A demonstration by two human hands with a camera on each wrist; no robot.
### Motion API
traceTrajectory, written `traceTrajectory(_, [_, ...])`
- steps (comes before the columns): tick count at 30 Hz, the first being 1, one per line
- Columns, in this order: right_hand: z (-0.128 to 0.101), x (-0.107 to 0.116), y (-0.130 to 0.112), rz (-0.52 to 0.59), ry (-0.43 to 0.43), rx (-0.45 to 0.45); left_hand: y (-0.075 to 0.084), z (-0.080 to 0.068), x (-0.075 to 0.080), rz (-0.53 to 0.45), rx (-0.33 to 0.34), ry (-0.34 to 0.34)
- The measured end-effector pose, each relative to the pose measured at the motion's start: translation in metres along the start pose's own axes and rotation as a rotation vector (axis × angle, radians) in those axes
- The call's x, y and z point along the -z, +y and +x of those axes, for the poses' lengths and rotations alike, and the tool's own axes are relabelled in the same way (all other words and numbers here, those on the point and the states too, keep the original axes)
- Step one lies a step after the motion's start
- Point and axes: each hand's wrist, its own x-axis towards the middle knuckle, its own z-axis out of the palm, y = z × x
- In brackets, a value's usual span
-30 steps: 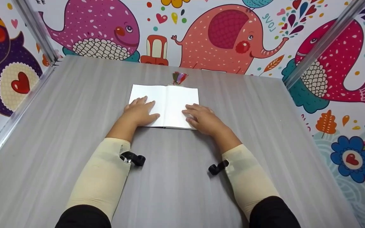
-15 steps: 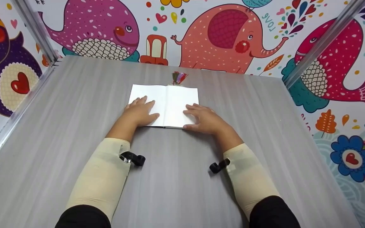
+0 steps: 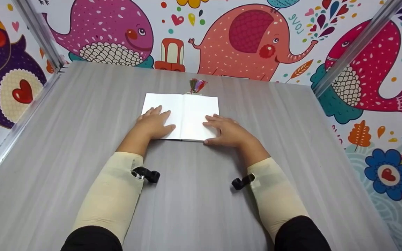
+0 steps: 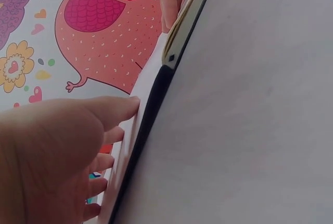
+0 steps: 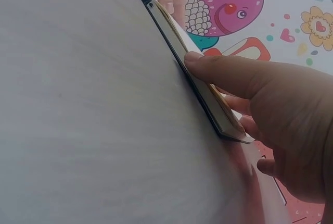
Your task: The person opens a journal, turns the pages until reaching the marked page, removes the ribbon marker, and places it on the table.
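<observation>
Notebook [image 3: 181, 116] lies open on blank white pages near the middle of the grey counter [image 3: 65, 139], a multicoloured tassel [image 3: 196, 85] poking out beyond its far edge. The left hand [image 3: 154, 123] rests flat and spread on the left page. The right hand [image 3: 227, 131] has slid from the lower right page to the near right corner, its thumb now pressed against the stacked page edges and dark cover, fingers on top: a pinch that suggests pages about to be lifted or turned.
</observation>
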Motion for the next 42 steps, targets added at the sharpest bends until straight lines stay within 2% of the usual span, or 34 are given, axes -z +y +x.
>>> traceTrajectory(10, [0.0, 0.002, 0.003, 0.024, -0.008, 0.029, 0.002, 0.0, 0.001, 0.015, 0.016, -0.014])
traceTrajectory(26, [-0.001, 0.003, 0.001, 0.033, 0.021, 0.067, 0.003, -0.002, 0.002, 0.016, 0.007, -0.012])
traceTrajectory(33, [0.001, 0.0, -0.001, 0.07, 0.124, 0.037, 0.005, -0.002, 0.0, 0.005, 0.004, -0.001])
traceTrajectory(38, [0.004, -0.002, -0.003, 0.066, 0.229, 0.02, 0.012, -0.005, 0.001, -0.008, 0.003, -0.001])
traceTrajectory(42, [0.004, -0.002, -0.007, 0.065, 0.282, -0.01, 0.017, -0.007, 0.0, 0.004, -0.019, -0.008])
